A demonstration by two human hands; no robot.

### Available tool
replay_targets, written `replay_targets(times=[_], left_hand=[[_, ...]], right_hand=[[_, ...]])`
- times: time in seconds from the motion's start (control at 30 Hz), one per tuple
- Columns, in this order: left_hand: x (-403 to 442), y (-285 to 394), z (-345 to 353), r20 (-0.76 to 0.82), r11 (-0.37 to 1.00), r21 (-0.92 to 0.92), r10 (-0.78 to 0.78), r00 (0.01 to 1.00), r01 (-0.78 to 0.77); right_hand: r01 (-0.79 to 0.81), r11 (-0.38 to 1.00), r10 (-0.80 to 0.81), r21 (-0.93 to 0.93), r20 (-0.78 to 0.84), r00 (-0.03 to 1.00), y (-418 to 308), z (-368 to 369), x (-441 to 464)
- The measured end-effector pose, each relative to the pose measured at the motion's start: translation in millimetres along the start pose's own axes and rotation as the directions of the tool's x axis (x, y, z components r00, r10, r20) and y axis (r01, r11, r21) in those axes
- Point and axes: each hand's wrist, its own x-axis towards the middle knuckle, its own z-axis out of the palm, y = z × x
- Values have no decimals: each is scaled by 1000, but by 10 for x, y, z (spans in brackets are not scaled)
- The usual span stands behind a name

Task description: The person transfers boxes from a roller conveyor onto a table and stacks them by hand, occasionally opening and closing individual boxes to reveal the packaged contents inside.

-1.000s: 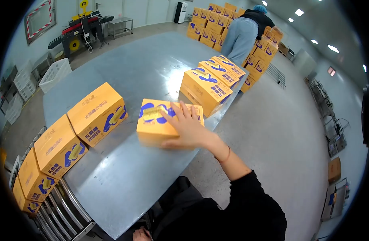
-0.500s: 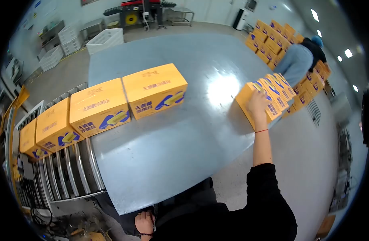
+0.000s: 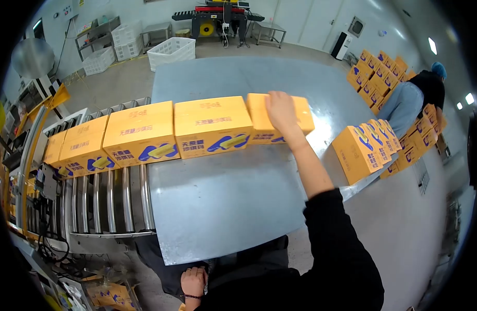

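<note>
My right hand [image 3: 282, 111] reaches over the top of the yellow carton [image 3: 303, 115] at the right end of a row, its fingers closed over the top and far edge. Touching this carton on the left is another carton [image 3: 213, 123] with blue print on its front. More cartons, one of them this carton [image 3: 140, 129], stretch left onto the roller conveyor [image 3: 111, 199]. My left hand [image 3: 194, 281] rests low by my lap near the table's front edge, fingers curled in, with nothing visible in them.
At the right edge of the grey metal table [image 3: 223, 207] several cartons [image 3: 352, 155] stand close together. Behind them, a person [image 3: 404, 98] in a blue cap bends beside stacked cartons [image 3: 376, 78]. A white crate [image 3: 171, 52] stands beyond the table.
My right hand has moved left from the cartons at the table's right edge to the row's end carton. The row now reaches farther right. My left hand stays low; the view has shifted.
</note>
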Motion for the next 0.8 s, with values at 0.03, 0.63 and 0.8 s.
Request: replay_targets(times=[0.03, 0.63, 0.8], left_hand=[[3, -10, -1, 8, 1000, -13, -1, 1000, 1], [17, -8, -24, 31, 1000, 10, 6, 999, -6], [6, -63, -35, 95, 999, -29, 37, 995, -35]], right_hand=[[-43, 992, 37, -120, -58, 998, -41, -229, -214], [-467, 648, 642, -602, 103, 760, 1095, -1292, -1785], [-118, 973, 113, 200, 40, 993, 386, -704, -713]])
